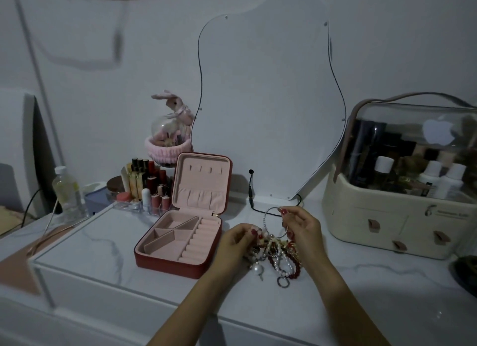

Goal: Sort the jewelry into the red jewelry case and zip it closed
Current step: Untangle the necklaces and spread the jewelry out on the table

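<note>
Jewelry [273, 250] lies in a tangled heap on the worktop [103, 242], just right of the open red jewelry case [180, 229]. Right hand [300, 225] pinches a silver bracelet [268, 220]; left hand [238, 238] seems to grip the heap, its fingers partly hidden.

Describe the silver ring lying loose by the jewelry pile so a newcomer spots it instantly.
Start at the open red jewelry case on the white tabletop. Right of it lies the jewelry pile. The silver ring lies at its near edge, plain metal, unlike the pearl and dark red beads.
</note>
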